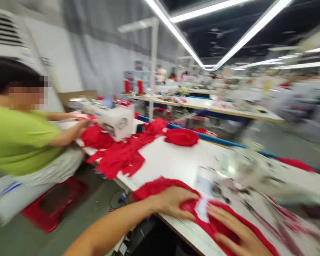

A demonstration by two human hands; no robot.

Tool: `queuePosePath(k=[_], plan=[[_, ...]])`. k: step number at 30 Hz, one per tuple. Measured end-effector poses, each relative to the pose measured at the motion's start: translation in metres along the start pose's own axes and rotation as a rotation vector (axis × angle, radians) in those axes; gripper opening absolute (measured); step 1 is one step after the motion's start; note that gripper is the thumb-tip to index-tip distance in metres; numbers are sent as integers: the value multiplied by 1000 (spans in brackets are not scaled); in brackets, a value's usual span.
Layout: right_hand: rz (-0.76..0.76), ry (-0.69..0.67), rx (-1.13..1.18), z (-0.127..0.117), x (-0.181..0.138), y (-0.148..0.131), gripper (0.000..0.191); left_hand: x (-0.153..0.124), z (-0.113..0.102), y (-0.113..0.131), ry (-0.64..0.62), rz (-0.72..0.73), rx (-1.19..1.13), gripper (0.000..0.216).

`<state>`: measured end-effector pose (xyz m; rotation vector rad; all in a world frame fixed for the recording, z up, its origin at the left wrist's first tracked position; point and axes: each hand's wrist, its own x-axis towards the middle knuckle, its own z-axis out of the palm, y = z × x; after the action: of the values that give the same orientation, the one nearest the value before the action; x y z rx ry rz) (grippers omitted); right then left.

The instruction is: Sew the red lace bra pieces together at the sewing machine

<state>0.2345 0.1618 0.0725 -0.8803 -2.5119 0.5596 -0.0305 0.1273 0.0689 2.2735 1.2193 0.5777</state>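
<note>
Head view: where's the red cloth [160, 185], and how will it handle?

– At the worktop's [176, 160] near edge, under the left hand [174, 202] and right hand [236, 227]. Probably light, soft and floppy; I'd hold it by its edges.

– The fingers?

– Left ones curved, thumb parted; right ones splayed. Both touch the cloth; whether either pinches it, I can't tell.

– Its look?

– Bright red, rumpled, curved in outline, blurred.

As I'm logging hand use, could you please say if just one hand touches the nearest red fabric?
No, the left hand and right hand both rest on the red fabric.
</note>
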Motion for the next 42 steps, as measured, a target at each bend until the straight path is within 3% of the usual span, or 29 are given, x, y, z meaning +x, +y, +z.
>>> queuePosePath(k=[3,8,10,17,26,42], plan=[[100,-112,62,-1,-14,9,41,9,-4,-13,-6,20,-73,55],[122,156,99,8,-12,-8,36,16,1,-25,-35,1,-88,47],[101,185,69,14,-12,-11,37,16,5,-26,-28,27,-38,47],[93,-11,-136,15,-18,5,53,16,12,-36,-47,140,72,59],[68,-21,-144,12,-17,4,46,17,3,-37,-106,160,137,53],[137,-175,-89,2,-22,7,67,22,-1,-37,-141,180,189,56]])
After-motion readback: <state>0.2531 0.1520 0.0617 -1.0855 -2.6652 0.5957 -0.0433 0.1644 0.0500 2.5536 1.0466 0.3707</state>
